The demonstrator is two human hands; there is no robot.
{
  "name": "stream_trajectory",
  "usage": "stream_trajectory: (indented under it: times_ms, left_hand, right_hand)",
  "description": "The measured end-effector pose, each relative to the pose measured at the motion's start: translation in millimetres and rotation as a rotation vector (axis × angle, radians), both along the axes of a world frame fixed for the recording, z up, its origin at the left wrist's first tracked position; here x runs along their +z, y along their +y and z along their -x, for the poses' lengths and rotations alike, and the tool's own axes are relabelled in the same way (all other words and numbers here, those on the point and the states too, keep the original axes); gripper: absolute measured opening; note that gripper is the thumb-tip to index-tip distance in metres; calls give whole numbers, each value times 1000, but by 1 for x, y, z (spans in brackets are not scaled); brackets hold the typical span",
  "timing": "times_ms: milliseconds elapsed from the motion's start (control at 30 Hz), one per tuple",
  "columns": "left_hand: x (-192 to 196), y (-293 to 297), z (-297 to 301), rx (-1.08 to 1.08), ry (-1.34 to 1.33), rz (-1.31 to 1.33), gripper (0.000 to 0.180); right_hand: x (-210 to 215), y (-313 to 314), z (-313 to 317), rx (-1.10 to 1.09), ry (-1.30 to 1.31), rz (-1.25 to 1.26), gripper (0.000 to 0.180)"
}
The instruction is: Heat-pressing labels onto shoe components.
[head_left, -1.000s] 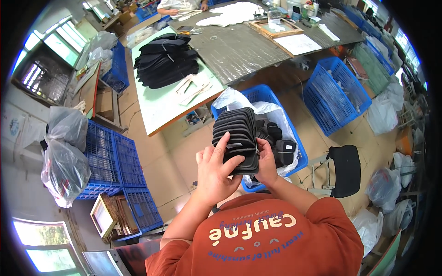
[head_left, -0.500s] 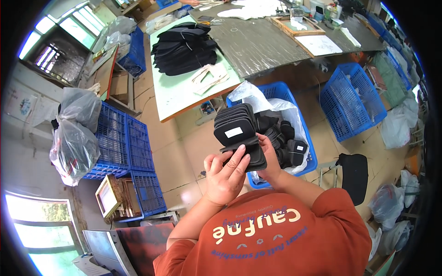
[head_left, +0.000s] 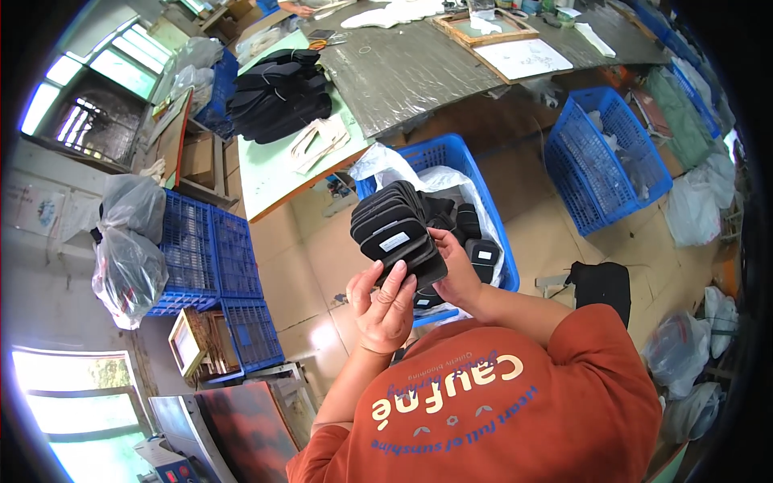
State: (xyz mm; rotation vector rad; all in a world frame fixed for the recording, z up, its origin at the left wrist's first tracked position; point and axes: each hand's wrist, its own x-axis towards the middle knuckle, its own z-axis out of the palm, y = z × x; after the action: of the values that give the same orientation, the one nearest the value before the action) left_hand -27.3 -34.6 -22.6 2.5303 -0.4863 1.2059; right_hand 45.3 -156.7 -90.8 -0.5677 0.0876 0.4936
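Two hands, one stack of black pads [head_left: 392, 211] at mid-frame, leaned back like file cards — the tilt bares a white label [head_left: 394, 241]. Right hand [head_left: 457, 270] clamped on the stack's right edge, apparently steadying it; left hand [head_left: 382, 312] has fingertips on the nearest pads, thumb hidden — cannot tell if it grips. Blue crate [head_left: 447, 151] lies beneath and right, liner [head_left: 382, 165] draped over its rim, likely guarding the black pieces inside. Upper left: black pile [head_left: 278, 97] heaped on green tabletop [head_left: 264, 175].
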Motion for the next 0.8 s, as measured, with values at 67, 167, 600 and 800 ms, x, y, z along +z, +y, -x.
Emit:
stream_trajectory:
  times_ms: [67,167,600,800]
  left_hand:
    - [4,-13,2,57,8,-42,23]
    - [6,-25,5,117,48,-73,22]
    - [21,-28,18,419,245,64,30]
    - [23,-20,28,415,213,180,32]
  right_hand:
    - [0,-8,-4,13,26,-9,54]
    - [0,-14,-7,54,49,-18,55]
    - [-8,-2,0,300,0,52,59]
    - [-17,4,5,371,-21,39,60]
